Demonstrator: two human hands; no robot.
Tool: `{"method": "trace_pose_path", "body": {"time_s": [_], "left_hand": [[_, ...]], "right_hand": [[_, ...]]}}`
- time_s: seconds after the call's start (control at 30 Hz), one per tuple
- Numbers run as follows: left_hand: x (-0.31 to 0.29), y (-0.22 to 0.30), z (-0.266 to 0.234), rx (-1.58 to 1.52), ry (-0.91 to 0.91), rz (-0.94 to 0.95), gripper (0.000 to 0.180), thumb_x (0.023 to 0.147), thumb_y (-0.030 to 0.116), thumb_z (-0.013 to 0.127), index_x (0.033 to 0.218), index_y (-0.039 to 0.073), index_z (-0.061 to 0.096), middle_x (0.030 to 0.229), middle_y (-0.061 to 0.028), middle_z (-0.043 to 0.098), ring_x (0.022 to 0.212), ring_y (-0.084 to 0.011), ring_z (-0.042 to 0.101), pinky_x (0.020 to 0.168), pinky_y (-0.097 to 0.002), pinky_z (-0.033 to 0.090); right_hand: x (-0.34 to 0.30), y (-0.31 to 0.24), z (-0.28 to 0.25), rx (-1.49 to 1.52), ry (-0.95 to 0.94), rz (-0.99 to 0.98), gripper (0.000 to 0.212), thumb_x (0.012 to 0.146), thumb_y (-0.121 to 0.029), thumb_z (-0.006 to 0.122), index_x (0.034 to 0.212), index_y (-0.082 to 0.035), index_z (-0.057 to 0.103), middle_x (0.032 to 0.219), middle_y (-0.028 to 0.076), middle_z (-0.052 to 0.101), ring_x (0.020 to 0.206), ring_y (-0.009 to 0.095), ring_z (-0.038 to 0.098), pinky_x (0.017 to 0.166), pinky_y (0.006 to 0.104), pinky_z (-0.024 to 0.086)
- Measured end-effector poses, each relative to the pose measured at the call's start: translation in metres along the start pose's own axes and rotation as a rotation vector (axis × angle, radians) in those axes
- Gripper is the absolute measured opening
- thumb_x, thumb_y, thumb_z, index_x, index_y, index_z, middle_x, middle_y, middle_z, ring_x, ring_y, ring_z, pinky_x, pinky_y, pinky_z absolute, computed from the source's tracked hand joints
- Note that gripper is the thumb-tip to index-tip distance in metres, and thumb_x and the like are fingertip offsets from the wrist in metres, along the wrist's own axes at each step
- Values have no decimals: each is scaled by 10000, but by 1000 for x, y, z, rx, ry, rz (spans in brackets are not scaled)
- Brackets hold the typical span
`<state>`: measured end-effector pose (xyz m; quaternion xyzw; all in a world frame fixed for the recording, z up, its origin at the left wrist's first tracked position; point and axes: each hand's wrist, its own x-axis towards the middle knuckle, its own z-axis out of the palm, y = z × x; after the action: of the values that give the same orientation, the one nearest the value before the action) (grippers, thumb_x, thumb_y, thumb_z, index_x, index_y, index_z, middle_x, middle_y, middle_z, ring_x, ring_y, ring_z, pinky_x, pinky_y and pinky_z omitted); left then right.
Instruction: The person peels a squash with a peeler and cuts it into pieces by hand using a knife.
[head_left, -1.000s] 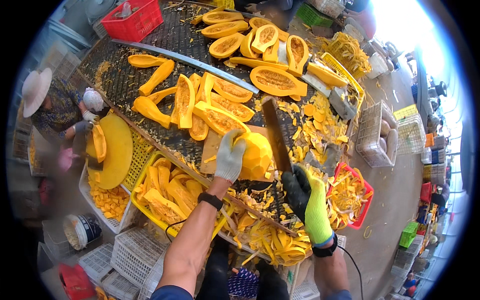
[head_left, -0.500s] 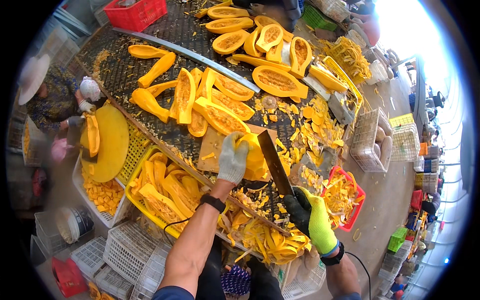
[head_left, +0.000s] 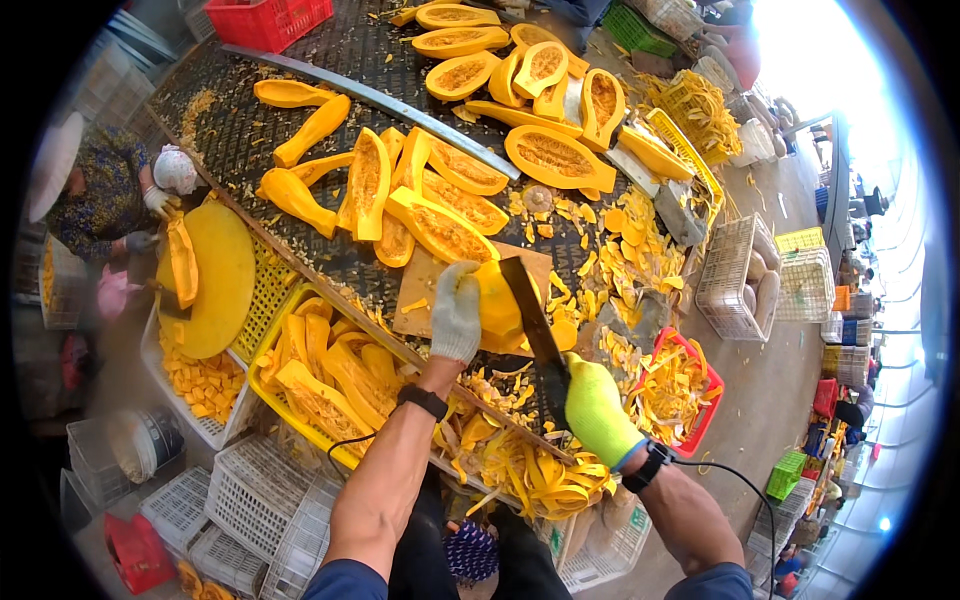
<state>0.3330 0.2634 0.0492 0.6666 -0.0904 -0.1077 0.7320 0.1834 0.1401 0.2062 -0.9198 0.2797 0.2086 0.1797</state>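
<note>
My left hand (head_left: 457, 315), in a grey knit glove, grips a peeled orange pumpkin piece (head_left: 497, 308) from its left side. The piece rests on a wooden board (head_left: 417, 292) at the table's near edge. In a yellow-green glove, my right hand (head_left: 602, 408) is closed round the handle of a long dark-bladed knife (head_left: 533, 312). Its blade slants up and left along the pumpkin's right side; whether it touches the flesh I cannot tell. Just beyond the board lie halved pumpkins (head_left: 438, 226) with seedy hollows showing.
Peelings (head_left: 632, 265) are strewn over the dark table right of the board. A yellow crate (head_left: 262, 372) of pumpkin halves stands at the near left, a red basket (head_left: 716, 385) of peelings at the right. On the left a co-worker (head_left: 105, 195) holds a pumpkin piece over a round yellow board (head_left: 215, 270).
My right hand and the knife have moved left and slightly up, bringing the blade against or close to the pumpkin piece. My left hand has shifted slightly left, still gripping it.
</note>
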Motion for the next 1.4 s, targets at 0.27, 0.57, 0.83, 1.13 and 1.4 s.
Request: {"method": "trace_pose_path", "body": {"time_s": [0.27, 0.57, 0.83, 1.13, 1.4], "left_hand": [[-13, 41, 19, 359, -137, 147, 354, 993, 225, 715, 1265, 12, 632, 1207, -213, 662, 1161, -411, 621, 1036, -473, 486], [-20, 70, 56, 730, -76, 438, 656, 757, 360, 922, 1279, 31, 700, 1285, -282, 600, 1194, -484, 582, 1018, -569, 496], [-17, 61, 38, 677, -47, 457, 568, 750, 303, 921, 1218, 34, 741, 1272, -283, 585, 1176, -473, 575, 994, -560, 504], [-33, 59, 32, 621, -109, 443, 594, 742, 340, 928, 1231, 60, 741, 1247, -237, 611, 1155, -457, 607, 1002, -540, 516], [-99, 40, -54, 562, -57, 205, 592, 792, 104, 793, 1344, -37, 632, 1355, -227, 617, 1266, -404, 601, 1083, -492, 513]], "right_hand": [[46, 58, 93, -249, 49, -227, 323, 997, -116, 570, 1266, 42, 655, 952, 212, 761, 874, 373, 753, 755, 451, 596], [16, 36, 62, 38, 82, 70, 297, 995, -257, 641, 1109, 17, 643, 891, 256, 763, 842, 437, 756, 723, 531, 587], [81, 56, 186, 104, -81, 69, 307, 908, -248, 707, 1125, -32, 713, 942, 228, 769, 944, 415, 747, 842, 510, 586], [151, 121, 326, 903, -129, 354, 283, 972, -302, 697, 1091, -48, 734, 875, 159, 743, 823, 332, 711, 717, 466, 532], [132, 150, 344, 1129, -173, 471, 197, 1067, -213, 589, 1021, -60, 703, 797, 91, 696, 671, 246, 650, 584, 413, 465]]}}
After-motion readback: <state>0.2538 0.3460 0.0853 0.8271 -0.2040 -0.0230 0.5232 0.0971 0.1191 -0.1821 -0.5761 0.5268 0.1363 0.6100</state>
